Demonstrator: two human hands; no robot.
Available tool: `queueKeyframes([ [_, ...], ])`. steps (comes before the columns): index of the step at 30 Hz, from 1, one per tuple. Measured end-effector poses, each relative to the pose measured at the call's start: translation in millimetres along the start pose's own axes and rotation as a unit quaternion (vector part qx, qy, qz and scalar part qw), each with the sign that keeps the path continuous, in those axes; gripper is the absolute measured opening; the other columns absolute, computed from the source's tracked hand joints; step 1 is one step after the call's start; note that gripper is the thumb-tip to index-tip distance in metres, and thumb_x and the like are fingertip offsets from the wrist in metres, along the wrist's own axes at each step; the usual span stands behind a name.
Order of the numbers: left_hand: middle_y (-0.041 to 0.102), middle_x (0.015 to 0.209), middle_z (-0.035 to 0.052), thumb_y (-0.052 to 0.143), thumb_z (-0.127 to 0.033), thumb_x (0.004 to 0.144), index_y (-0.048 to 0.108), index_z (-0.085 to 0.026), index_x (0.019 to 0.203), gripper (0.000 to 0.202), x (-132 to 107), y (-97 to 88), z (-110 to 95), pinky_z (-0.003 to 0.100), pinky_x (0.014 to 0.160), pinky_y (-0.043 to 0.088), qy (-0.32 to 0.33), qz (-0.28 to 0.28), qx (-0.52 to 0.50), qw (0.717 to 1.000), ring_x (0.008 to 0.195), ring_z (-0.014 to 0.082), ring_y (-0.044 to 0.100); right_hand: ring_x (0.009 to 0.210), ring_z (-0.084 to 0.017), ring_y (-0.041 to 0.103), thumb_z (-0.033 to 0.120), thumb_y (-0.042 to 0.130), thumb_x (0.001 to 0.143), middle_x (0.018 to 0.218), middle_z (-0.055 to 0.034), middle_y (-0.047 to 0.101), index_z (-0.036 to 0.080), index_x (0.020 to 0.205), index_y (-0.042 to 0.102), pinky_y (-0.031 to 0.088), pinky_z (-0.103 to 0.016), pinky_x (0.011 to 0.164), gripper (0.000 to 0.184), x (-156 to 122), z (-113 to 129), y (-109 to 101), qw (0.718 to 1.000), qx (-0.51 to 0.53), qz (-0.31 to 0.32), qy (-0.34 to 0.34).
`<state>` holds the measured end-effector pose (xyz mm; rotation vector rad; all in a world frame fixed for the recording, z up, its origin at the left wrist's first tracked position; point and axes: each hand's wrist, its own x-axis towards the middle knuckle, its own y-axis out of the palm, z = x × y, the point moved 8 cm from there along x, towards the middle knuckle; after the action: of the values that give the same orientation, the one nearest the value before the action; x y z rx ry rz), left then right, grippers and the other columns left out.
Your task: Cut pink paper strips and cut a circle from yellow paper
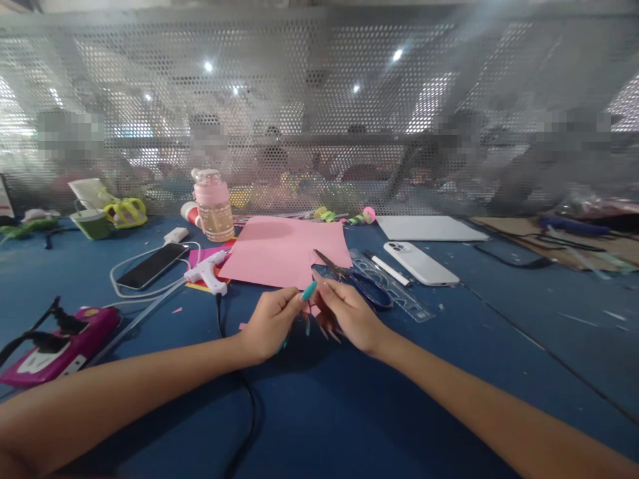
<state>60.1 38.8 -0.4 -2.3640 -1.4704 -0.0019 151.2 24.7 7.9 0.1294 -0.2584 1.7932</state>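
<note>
My left hand [272,324] and my right hand [346,314] meet over the blue table [449,346], both with fingers pinched. Between them they hold a thin teal stick [308,291] that points up and to the right. A small pink scrap [313,310] lies under my fingers. Just beyond lies a large pink paper sheet [287,249]. Scissors [349,274] with dark blue handles rest at its right corner, next to my right hand.
A white glue gun [207,273], a black phone [152,265] on a white cable, a pink bottle [213,205], a clear stencil ruler [394,286], a white pen [389,269], a white phone [420,263] and a magenta power strip [60,346] surround the paper. Perforated metal screen behind.
</note>
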Motion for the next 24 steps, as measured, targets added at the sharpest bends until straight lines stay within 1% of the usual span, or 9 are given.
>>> queueKeyframes([
  [2, 0.031, 0.044, -0.0081, 0.039, -0.039, 0.082, 0.048, -0.017, 0.061, 0.032, -1, -3.1, -2, 0.019, 0.038, 0.021, 0.008, -0.019, 0.013, 1.000, 0.038, 0.0055, 0.026, 0.036, -0.008, 0.040, 0.061, 0.038, 0.079, 0.046, 0.0043, 0.045, 0.019, 0.064, 0.044, 0.031, -0.020, 0.035, 0.046, -2, -2, 0, 1.000, 0.013, -0.015, 0.005],
  [4, 0.031, 0.044, -0.0082, 0.039, -0.038, 0.082, 0.049, -0.017, 0.062, 0.030, -2, -4.9, -6, 0.019, 0.038, 0.021, 0.017, -0.029, 0.021, 0.999, 0.038, 0.0056, 0.025, 0.037, -0.007, 0.039, 0.060, 0.037, 0.080, 0.045, 0.0040, 0.045, 0.018, 0.065, 0.045, 0.031, -0.019, 0.035, 0.046, -4, -1, 3, 1.000, 0.008, -0.014, -0.004],
  [7, 0.033, 0.046, -0.0078, 0.040, -0.036, 0.080, 0.049, -0.016, 0.062, 0.028, -3, -7.9, -10, 0.019, 0.038, 0.022, 0.027, -0.045, 0.031, 0.998, 0.040, 0.0058, 0.027, 0.037, -0.007, 0.040, 0.056, 0.041, 0.081, 0.046, 0.0046, 0.045, 0.018, 0.066, 0.046, 0.031, -0.019, 0.035, 0.041, -7, 3, 6, 1.000, -0.015, -0.011, -0.022],
  [12, 0.031, 0.044, -0.0078, 0.042, -0.036, 0.079, 0.042, -0.017, 0.056, 0.030, -3, -14.6, -13, 0.019, 0.039, 0.022, 0.036, -0.082, 0.034, 0.995, 0.040, 0.0055, 0.027, 0.038, -0.007, 0.045, 0.052, 0.050, 0.078, 0.048, 0.0049, 0.048, 0.018, 0.064, 0.045, 0.035, -0.019, 0.037, 0.037, -8, 6, 10, 0.998, -0.055, 0.007, -0.030],
  [15, 0.031, 0.043, -0.0084, 0.041, -0.040, 0.080, 0.043, -0.018, 0.060, 0.030, -1, -13.5, -10, 0.019, 0.038, 0.023, 0.028, -0.074, 0.025, 0.997, 0.038, 0.0056, 0.027, 0.039, -0.007, 0.045, 0.050, 0.046, 0.081, 0.051, 0.0046, 0.049, 0.018, 0.068, 0.048, 0.036, -0.019, 0.038, 0.034, -7, 8, 8, 0.997, -0.059, -0.011, -0.038],
  [17, 0.033, 0.042, -0.0083, 0.036, -0.045, 0.082, 0.044, -0.018, 0.064, 0.033, 0, -13.4, -6, 0.019, 0.037, 0.025, 0.012, -0.073, 0.020, 0.997, 0.037, 0.0063, 0.030, 0.038, -0.007, 0.045, 0.049, 0.044, 0.082, 0.052, 0.0048, 0.048, 0.019, 0.068, 0.047, 0.036, -0.018, 0.037, 0.034, -6, 8, 7, 0.997, -0.056, -0.023, -0.040],
  [20, 0.040, 0.043, -0.0067, 0.026, -0.048, 0.085, 0.044, -0.018, 0.068, 0.039, -1, -12.9, -2, 0.019, 0.039, 0.030, 0.002, -0.061, 0.027, 0.998, 0.038, 0.0079, 0.037, 0.037, -0.007, 0.044, 0.050, 0.044, 0.082, 0.051, 0.0051, 0.047, 0.019, 0.064, 0.044, 0.036, -0.018, 0.036, 0.036, -5, 5, 9, 0.998, -0.055, -0.012, -0.030],
  [22, 0.041, 0.045, -0.0065, 0.026, -0.046, 0.086, 0.044, -0.018, 0.069, 0.037, -1, -11.2, -5, 0.019, 0.042, 0.030, 0.017, -0.043, 0.052, 0.998, 0.041, 0.0079, 0.038, 0.036, -0.007, 0.044, 0.051, 0.043, 0.082, 0.048, 0.0056, 0.046, 0.019, 0.062, 0.043, 0.035, -0.018, 0.035, 0.037, -6, 4, 12, 0.998, -0.057, 0.005, -0.023],
  [24, 0.039, 0.048, -0.0071, 0.031, -0.042, 0.086, 0.042, -0.018, 0.066, 0.033, -2, -11.5, -9, 0.019, 0.043, 0.028, 0.041, -0.040, 0.092, 0.994, 0.043, 0.0071, 0.035, 0.035, -0.007, 0.043, 0.050, 0.043, 0.083, 0.047, 0.0059, 0.045, 0.019, 0.062, 0.042, 0.034, -0.018, 0.034, 0.037, -6, 3, 13, 0.998, -0.057, 0.011, -0.020],
])
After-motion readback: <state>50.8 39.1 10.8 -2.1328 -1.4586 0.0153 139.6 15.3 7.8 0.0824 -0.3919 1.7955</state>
